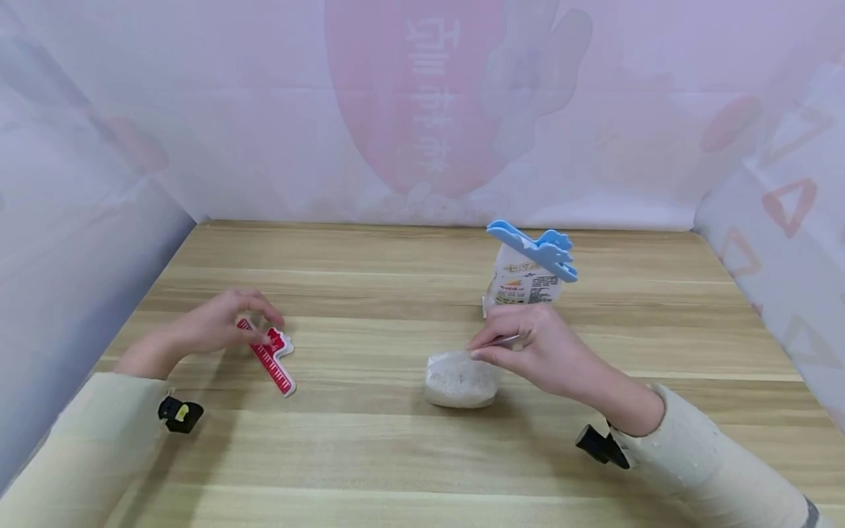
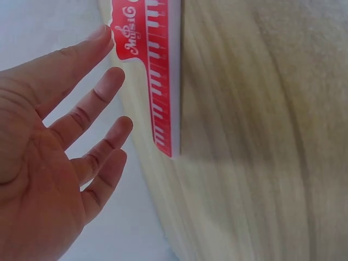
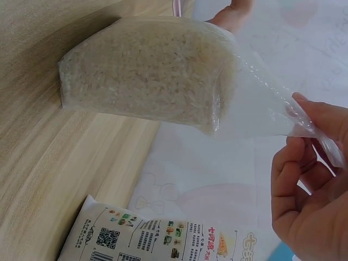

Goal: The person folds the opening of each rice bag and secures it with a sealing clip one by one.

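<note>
A clear plastic bag of rice [image 1: 461, 381] rests on the wooden table, its loose top gathered upward. My right hand [image 1: 528, 345] pinches that top edge between thumb and fingers; the right wrist view shows the plastic film [image 3: 261, 103] stretched from the rice to the fingertips. On the left, my left hand [image 1: 227, 323] is spread above a red and white clip [image 1: 273, 363] with a piano-key print and the word "Music". In the left wrist view, the thumb tip lies right at the handle of the clip [image 2: 160, 81], the other fingers loosely bent.
Behind the right hand stands a white printed packet [image 1: 521, 282], a blue clip [image 1: 535, 249] across its top. Pale printed cloth walls [image 1: 264, 147] enclose the table [image 1: 356, 455] at the back and both sides.
</note>
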`<state>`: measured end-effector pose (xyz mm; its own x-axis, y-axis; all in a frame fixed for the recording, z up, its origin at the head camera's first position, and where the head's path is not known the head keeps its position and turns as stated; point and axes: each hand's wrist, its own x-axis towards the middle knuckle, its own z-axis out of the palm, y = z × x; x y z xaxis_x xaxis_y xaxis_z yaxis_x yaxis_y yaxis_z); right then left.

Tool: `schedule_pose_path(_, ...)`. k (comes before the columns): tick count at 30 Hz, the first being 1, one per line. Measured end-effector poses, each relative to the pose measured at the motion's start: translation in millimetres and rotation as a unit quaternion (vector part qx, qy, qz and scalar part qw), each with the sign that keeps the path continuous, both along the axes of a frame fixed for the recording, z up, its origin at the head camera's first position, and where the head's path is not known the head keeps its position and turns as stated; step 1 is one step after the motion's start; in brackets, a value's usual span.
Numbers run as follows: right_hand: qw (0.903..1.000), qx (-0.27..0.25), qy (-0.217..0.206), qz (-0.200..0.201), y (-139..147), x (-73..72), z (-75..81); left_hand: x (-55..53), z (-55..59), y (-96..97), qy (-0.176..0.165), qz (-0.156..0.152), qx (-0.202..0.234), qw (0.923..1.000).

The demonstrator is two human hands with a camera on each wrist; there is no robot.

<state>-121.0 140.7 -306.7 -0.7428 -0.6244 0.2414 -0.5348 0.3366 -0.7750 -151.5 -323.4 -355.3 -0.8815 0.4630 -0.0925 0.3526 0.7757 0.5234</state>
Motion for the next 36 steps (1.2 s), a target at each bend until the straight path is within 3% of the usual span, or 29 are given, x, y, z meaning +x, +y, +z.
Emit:
schedule_pose_path(11,1.0000,0.002,-0.002,-0.003,-1,-0.6,-0.6,-1.3,-8.2,0.4,-0.012,-0.001,-0.014,0.9998)
schedule_pose_path(19,1.0000,0.006,-0.001,-0.006,-1,-0.9,-1.2,0.0,-5.3,2.9,-0.079,0.005,0.011,0.9968)
schedule_pose_path(30,0.9998,0.009,-0.014,-0.009,0,-1.0,-1.0,3.3,-2.5,12.2,-0.070,-0.042,0.019,0.9965)
schedule_pose_path(36,0.9998,0.010,-0.013,-0.010,1,-1.2,-1.5,7.3,-1.0,26.8,-0.077,-0.053,-0.034,0.9951)
